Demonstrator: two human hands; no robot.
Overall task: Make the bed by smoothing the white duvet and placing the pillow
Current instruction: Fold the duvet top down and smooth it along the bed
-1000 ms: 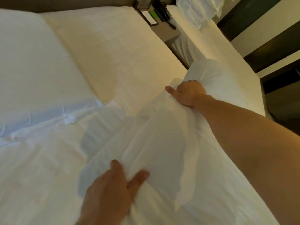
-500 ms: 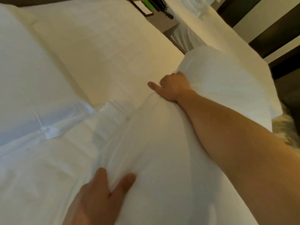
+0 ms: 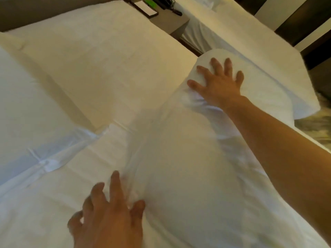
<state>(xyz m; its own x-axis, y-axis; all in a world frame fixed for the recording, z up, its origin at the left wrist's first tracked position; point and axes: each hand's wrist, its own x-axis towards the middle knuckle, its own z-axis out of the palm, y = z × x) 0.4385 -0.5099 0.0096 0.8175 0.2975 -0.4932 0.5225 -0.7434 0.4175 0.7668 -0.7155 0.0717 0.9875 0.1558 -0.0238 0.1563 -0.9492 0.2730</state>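
White pillow (image 3: 188,158) is seen lower right of centre, lying on the duvet (image 3: 44,203). Right hand (image 3: 217,85) is pressed flat, fingers splayed, on its far end; left hand (image 3: 107,212) is spread, ungripping, at its near-left edge.

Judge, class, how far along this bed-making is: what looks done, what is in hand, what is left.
Done: the pillow lies flat at the head. In hand: the right hand and left hand, both spread open, press the white duvet. Left: creases beside the left hand need smoothing.
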